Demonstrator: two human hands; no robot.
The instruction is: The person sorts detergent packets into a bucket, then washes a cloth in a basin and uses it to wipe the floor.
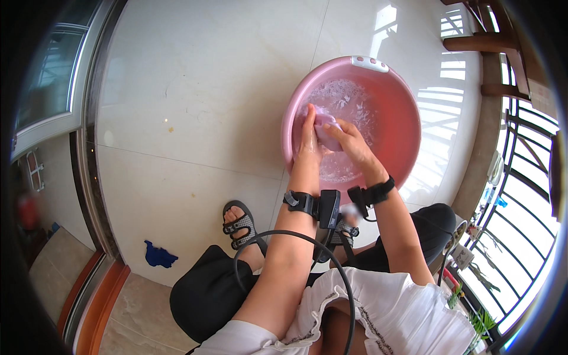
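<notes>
Both hands are together over a pink plastic basin (290, 102) of sudsy water (339, 95). Between them is a bunched lilac cloth (327, 135), wet and folded over itself. My right hand (357, 144) grips it from the right, the thumb pressed on top. My left hand (310, 135) holds its left side against the palm, fingers stretched straight and skin wet. The left thumb is mostly hidden under the cloth. Foam floats on the water around the hands, and the cloth's far end is hard to make out against it.
A black strap with a small box (329, 208) circles my left wrist; another strap (379, 193) is on my right. A black cable (306, 235) loops over my left forearm. A dark blue cloth (160, 255) lies on the tiles. Railings (526, 177) and wooden furniture (483, 43) stand right.
</notes>
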